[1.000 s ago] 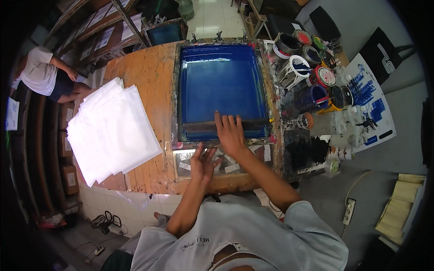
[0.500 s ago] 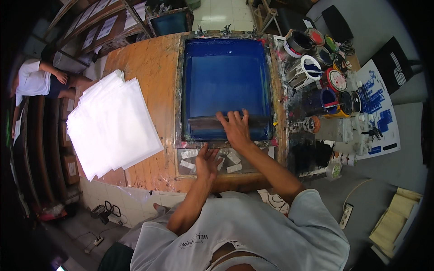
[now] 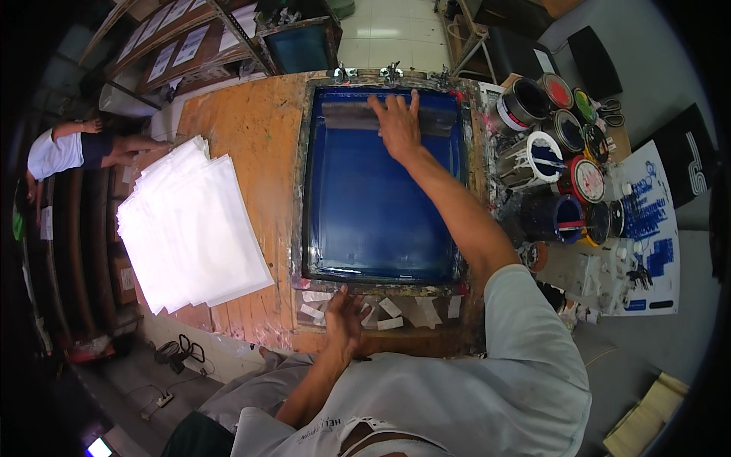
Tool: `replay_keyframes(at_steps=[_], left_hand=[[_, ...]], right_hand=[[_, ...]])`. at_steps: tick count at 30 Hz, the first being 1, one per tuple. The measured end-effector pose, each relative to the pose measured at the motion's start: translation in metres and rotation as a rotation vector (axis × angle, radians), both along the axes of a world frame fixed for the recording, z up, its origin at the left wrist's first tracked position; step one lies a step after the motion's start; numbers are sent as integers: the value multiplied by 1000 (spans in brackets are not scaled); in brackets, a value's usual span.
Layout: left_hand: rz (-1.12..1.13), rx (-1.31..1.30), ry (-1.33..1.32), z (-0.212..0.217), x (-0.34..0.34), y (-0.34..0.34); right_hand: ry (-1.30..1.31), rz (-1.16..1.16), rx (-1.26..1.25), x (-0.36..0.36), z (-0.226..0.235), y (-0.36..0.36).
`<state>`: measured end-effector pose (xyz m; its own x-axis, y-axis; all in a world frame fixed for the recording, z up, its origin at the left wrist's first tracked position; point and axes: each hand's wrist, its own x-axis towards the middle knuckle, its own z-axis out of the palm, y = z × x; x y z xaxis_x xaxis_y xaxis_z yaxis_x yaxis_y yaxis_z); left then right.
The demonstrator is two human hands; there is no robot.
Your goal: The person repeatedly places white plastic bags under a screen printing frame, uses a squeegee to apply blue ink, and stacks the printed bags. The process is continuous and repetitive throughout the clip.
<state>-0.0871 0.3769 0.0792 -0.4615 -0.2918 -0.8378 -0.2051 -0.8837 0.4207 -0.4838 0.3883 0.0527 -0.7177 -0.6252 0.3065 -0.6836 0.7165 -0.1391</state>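
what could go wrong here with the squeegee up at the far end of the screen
1. The right hand alone presses the squeegee at the far end of the blue screen, arm fully stretched; uneven pressure might streak the ink.
2. The left hand only rests on the frame's near edge; the frame may shift.
3. Open ink cans crowd the right elbow; a pull back might knock one.

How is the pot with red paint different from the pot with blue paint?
The open red paint pot stands at the far end of the row, nothing sticking out of it. The open dark blue paint pot stands nearer the person and has a stick across its rim. Both are round, open and stand right of the blue printing screen.
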Motion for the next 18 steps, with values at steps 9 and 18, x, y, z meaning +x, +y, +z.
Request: replay_keyframes(at_steps=[9,18], left_hand=[[81,-12,-14,-2,6,4],[75,-11,60,0,14,-2]], right_hand=[[-67,55,-46,-42,11,-3],[135,-15,32,-40,-2,-5]])
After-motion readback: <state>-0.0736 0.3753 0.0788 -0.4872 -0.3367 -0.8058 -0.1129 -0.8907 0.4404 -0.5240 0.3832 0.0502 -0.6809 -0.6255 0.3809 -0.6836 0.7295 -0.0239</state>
